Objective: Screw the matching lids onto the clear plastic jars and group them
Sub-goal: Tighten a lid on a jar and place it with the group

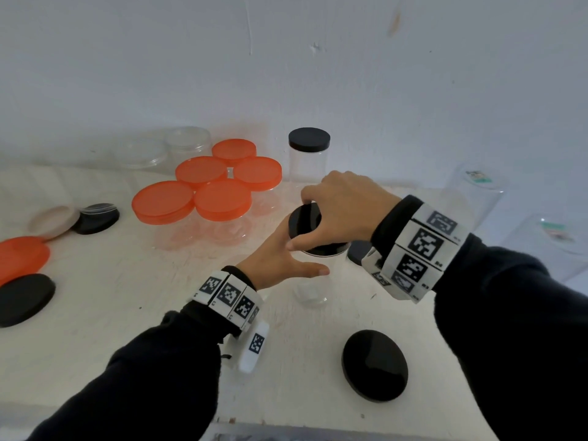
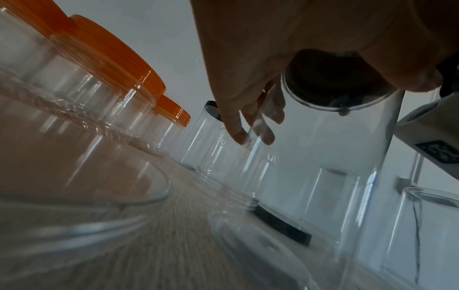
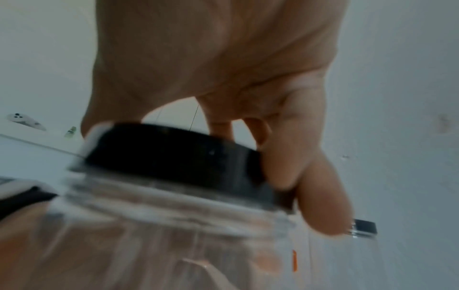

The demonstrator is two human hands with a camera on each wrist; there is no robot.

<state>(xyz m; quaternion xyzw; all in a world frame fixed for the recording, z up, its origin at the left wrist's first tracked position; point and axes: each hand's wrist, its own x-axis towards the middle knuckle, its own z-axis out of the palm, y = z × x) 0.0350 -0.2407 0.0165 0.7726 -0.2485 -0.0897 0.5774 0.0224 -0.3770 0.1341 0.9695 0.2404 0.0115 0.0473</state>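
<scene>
Right hand (image 1: 342, 211) grip: fingers and thumb curled over the rim of a black lid (image 1: 305, 221) seated on the mouth of a clear jar (image 1: 315, 281). Left hand (image 1: 276, 259) grip: wrapped round the jar wall below the lid, thumb extended toward 3 o'clock. The jar stands upright at counter (image 1: 143, 329) centre.

View differences: the right wrist view alone shows the screw thread ridges (image 3: 174, 204) under the lid skirt, with one fingertip (image 3: 323, 212) below the lid edge. The left wrist view shows the left fingers (image 2: 238, 125) through the transparent wall and the lid's underside (image 2: 332, 82). Only the head view shows the layout: five orange-lidded jars (image 1: 222, 198) clustered at 10 o'clock, a black-lidded jar (image 1: 308, 154) at 12 o'clock, a loose black lid (image 1: 375, 366) at 5 o'clock, another black lid (image 1: 25, 299) and an orange lid (image 1: 22, 257) at 9 o'clock.

Materials: jars are smooth, cylindrical clear plastic. Black lids are matte discs. Orange lids are translucent and glossy. The counter surface is white and scuffed.
</scene>
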